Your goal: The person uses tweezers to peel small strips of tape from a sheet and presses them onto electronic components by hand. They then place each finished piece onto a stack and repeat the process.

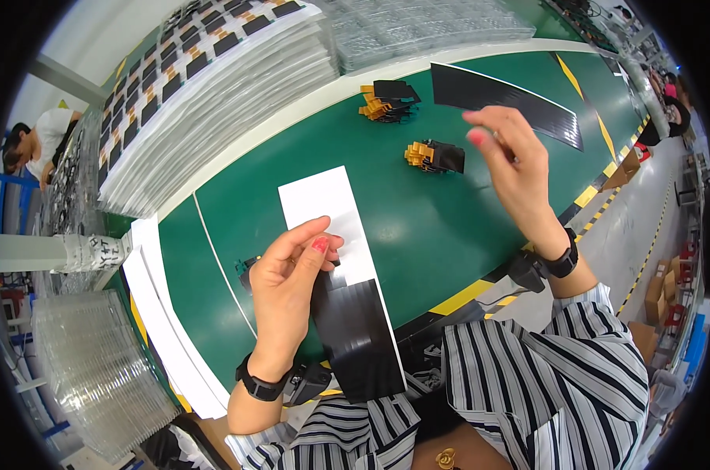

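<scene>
Across the green table (pixel 418 227), the black-and-white strip (pixel 363 313) reached the near edge, where my striped shirt (pixel 519 376) could have snagged and dragged it. My right hand (pixel 518 164) hung, fingers parted, empty; whether my left hand (pixel 284 278), fingers curled, pinched anything, I couldn't tell.

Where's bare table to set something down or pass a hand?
Widest: the green table between the strip, the near pile, the right hand and the taped edge. Another: beyond the strip, between the tray stack and far pile. Crowded: around the left hand, with the strip and a small part; also between far pile and black sheet.
</scene>
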`<state>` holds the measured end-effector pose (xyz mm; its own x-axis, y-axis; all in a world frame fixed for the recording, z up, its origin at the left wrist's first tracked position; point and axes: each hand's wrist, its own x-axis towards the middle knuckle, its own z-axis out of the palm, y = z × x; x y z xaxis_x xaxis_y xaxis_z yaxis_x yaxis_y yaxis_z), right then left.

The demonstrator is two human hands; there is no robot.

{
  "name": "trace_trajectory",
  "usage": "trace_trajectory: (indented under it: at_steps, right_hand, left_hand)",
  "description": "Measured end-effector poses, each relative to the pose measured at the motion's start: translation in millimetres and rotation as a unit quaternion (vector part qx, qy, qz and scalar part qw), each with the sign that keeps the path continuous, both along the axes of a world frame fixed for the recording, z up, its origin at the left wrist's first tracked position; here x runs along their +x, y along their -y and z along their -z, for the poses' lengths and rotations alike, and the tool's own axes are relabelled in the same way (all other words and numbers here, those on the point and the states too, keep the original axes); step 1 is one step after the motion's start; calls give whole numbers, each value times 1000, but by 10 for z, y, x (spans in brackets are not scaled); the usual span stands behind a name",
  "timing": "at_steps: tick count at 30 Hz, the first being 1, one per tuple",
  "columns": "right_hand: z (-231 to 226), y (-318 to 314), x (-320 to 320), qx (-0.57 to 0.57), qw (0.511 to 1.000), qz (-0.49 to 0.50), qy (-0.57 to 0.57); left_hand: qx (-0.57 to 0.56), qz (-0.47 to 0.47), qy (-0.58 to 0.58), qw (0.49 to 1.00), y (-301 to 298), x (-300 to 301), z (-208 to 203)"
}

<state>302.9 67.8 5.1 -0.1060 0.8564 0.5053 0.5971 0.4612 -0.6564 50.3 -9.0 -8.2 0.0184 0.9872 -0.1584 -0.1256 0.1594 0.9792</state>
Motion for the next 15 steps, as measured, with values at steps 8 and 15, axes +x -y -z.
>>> trace_trajectory:
  at_steps: [8, 15]
  right_hand:
    - [129, 86, 72, 32, 979, -43, 195]
    - [128, 56, 221, 103, 970, -60, 212]
  left_hand:
    - [2, -14, -8, 1000, -16, 61, -5]
    - [6, -12, 15, 1000, 50, 59, -33]
